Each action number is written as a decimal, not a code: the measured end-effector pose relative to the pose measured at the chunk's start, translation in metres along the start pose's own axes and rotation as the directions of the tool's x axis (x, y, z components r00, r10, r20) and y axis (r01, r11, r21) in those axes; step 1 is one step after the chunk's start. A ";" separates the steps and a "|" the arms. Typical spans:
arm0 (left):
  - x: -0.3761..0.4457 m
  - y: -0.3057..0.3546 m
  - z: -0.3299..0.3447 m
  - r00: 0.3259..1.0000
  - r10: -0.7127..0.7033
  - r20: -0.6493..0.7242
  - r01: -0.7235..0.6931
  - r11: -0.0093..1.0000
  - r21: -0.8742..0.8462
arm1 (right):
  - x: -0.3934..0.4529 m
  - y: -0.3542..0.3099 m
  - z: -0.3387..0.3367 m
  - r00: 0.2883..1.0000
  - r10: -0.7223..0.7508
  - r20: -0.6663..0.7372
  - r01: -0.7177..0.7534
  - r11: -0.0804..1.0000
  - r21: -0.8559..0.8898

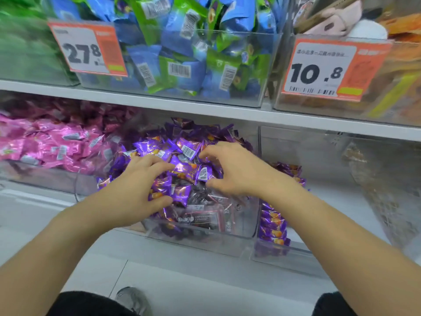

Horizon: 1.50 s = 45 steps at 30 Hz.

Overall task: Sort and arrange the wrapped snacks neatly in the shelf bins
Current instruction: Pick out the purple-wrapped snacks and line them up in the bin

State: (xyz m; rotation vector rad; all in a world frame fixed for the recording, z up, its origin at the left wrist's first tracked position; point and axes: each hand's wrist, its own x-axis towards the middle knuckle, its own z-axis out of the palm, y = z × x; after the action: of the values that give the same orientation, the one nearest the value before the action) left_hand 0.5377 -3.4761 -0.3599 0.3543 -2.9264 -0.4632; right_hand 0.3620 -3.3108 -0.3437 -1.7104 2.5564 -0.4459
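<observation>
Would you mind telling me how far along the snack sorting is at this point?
Looks done: nothing clearly; the pink snacks sit by colour in their own bin. In hand: the left hand and right hand are spread over the purple snacks in the middle bin. Left: dark packets still lie mixed in at its front, and the purple heap is untidy.

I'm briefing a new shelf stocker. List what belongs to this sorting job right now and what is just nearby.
In the job:
- left hand
- right hand
- shiny purple wrapped snacks
- clear plastic bin holding them

Just nearby:
- pink foil-wrapped snacks
- blue and green snack packets
- orange price tags
- grey shoe
</observation>
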 end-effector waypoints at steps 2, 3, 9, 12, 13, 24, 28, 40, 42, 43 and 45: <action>-0.006 -0.011 0.001 1.000 -0.011 0.014 0.011 1.000 0.003 | 0.014 -0.008 0.011 0.999 -0.042 0.007 0.042 0.999 0.002; -0.008 -0.015 0.001 1.000 -0.010 0.012 0.010 1.000 0.010 | 0.019 -0.013 0.017 0.998 -0.054 0.011 0.054 0.998 -0.024; -0.009 -0.020 0.001 0.998 -0.018 -0.057 0.015 0.998 -0.054 | 0.029 -0.030 0.032 0.998 -0.054 -0.025 0.050 0.989 -0.141; -0.008 -0.017 0.003 0.997 -0.030 -0.068 0.025 0.997 -0.072 | 0.023 -0.026 0.029 0.996 -0.045 -0.076 0.045 0.999 -0.007; -0.007 -0.017 0.003 0.997 -0.031 -0.071 0.026 0.997 -0.071 | 0.020 -0.024 0.027 0.995 -0.042 -0.095 0.045 0.998 0.033; 0.000 0.008 -0.004 0.931 -0.257 -0.261 0.026 0.758 -0.652 | -0.027 -0.028 -0.014 0.983 0.104 -0.151 0.006 0.805 0.593; 0.003 0.040 0.003 0.923 -0.347 -0.165 0.036 0.505 -0.863 | -0.047 -0.021 -0.024 0.992 0.125 0.010 -0.082 0.589 0.804; 0.015 0.107 0.021 0.996 -0.094 -0.006 0.037 0.446 -0.894 | -0.104 0.011 -0.041 0.929 0.369 0.043 -0.134 0.224 0.965; 0.017 0.115 0.020 0.996 -0.093 0.000 0.043 0.461 -0.886 | -0.112 0.013 -0.045 0.925 0.378 0.046 -0.124 0.184 0.975; 0.019 0.119 0.020 0.996 -0.092 0.007 0.049 0.463 -0.885 | -0.115 0.014 -0.047 0.923 0.382 0.049 -0.117 0.155 0.981; 0.022 0.127 0.018 0.998 -0.063 0.027 0.054 0.470 -0.881 | -0.121 0.016 -0.051 0.921 0.387 0.054 -0.107 0.116 0.988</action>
State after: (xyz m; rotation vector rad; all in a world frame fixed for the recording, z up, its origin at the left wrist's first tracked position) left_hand 0.4870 -3.3589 -0.3338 0.2767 -2.1952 -1.8530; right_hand 0.3861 -3.1845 -0.3148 -0.6442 1.6159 -1.8367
